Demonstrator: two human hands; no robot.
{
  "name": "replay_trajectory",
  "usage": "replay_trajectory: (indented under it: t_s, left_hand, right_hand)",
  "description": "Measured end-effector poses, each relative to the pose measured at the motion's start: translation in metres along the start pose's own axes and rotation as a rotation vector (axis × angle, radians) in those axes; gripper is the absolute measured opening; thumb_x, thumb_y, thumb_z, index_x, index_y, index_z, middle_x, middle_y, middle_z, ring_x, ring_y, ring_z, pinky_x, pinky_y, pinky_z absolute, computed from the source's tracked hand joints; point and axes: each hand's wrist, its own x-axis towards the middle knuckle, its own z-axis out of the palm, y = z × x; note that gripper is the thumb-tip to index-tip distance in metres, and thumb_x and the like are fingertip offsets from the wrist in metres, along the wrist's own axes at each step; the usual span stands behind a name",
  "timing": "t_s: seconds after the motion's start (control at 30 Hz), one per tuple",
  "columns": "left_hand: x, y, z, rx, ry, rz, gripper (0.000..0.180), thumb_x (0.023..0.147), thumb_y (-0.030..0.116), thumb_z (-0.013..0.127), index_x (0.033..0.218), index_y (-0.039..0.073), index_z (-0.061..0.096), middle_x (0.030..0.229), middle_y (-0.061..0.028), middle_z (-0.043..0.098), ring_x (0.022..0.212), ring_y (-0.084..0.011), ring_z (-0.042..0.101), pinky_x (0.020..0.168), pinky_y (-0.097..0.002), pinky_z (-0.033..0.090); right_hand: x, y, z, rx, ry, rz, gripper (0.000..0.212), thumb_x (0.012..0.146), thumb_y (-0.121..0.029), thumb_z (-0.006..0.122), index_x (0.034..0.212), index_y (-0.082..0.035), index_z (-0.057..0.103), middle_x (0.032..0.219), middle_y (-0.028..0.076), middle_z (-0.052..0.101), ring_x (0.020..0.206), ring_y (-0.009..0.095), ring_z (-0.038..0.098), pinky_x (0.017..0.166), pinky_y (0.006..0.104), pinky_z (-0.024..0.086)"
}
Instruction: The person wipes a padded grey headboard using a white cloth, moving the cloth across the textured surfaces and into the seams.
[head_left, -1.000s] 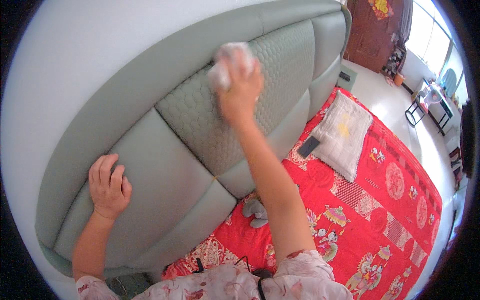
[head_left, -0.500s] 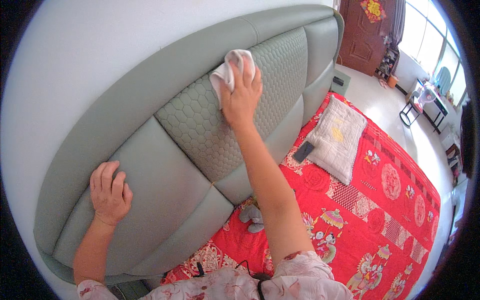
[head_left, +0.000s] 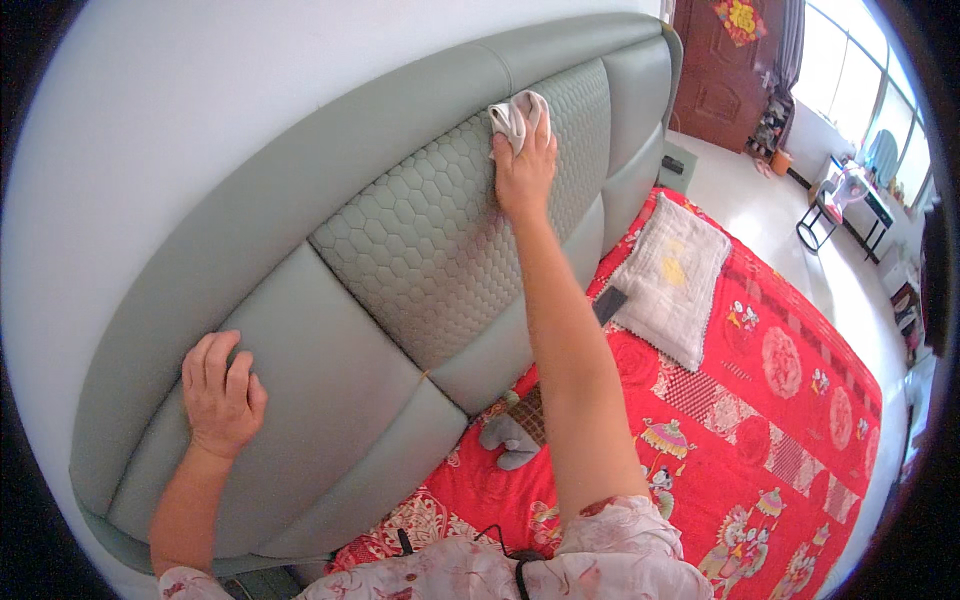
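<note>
Green padded headboard (head_left: 290,385) is filling most of my view, leaning along the white wall (head_left: 170,120). Red patterned bedspread (head_left: 740,420) is lying beside it, below the working side. Pale pillow (head_left: 673,270) is lying flat on the spread, apart from the headboard, so it isn't getting in either arm's way. Hexagon-quilted panel (head_left: 420,250) is sitting mid-headboard, smooth panels flanking it.

Left hand (head_left: 222,392): resting on the near smooth panel by its upper seam, fingers loosely bent and a little apart, back of hand facing me. Not gripping anything I'm seeing; palm is hidden. Probably bracing, since the other arm is stretching far out.

Right hand (head_left: 525,175): fingers closing over a white cloth (head_left: 508,120), thumb lying along its near side. Cloth is sitting bunched near the quilted panel's upper edge, just under the padded border. Looks like the fingers are backing it so pressure is going into the surface; how hard, can't tell.

Grey soft item (head_left: 510,440) is lying by the headboard's foot, partly behind the right forearm (head_left: 575,370). Dark flat object (head_left: 610,303) is lying against the pillow's near edge.
</note>
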Motion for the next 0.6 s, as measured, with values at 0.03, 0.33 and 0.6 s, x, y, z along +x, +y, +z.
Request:
replay_trajectory:
  t_s: [0.03,0.33,0.6]
  left_hand:
    - [0.000,0.000,0.000,0.000,0.004,-0.005,0.031,0.070,0.004,0.053,0.101,0.005,0.046,0.118,-0.0163,0.047,0.109,-0.0368,0.046,0.091,-0.0504,0.037]
    - [-0.006,-0.005,-0.001,0.023,-0.028,-0.015,0.035,0.070,0.004,0.053,0.104,0.005,0.044,0.120,-0.0165,0.046,0.110,-0.0373,0.045,0.093,-0.0503,0.035]
    - [-0.003,-0.004,0.007,0.056,-0.015,0.020,0.033,0.073,0.005,0.052,0.105,0.005,0.044,0.122,-0.0166,0.046,0.112,-0.0375,0.044,0.094,-0.0507,0.034]
  right_hand:
    - [0.001,-0.001,0.000,0.051,0.051,-0.014,0.058,0.077,-0.023,0.060,0.130,-0.010,0.043,0.142,0.010,0.030,0.123,0.039,0.032,0.101,0.0527,0.026]
    - [-0.095,-0.081,-0.020,0.136,-0.205,-0.539,0.047,0.074,-0.014,0.059,0.120,-0.018,0.054,0.140,0.006,0.036,0.128,0.038,0.030,0.102,0.0526,0.026]
    - [-0.023,-0.007,-0.005,0.188,0.151,0.102,0.048,0.083,-0.010,0.050,0.130,-0.004,0.041,0.137,0.014,0.037,0.121,0.040,0.034,0.102,0.0460,0.026]
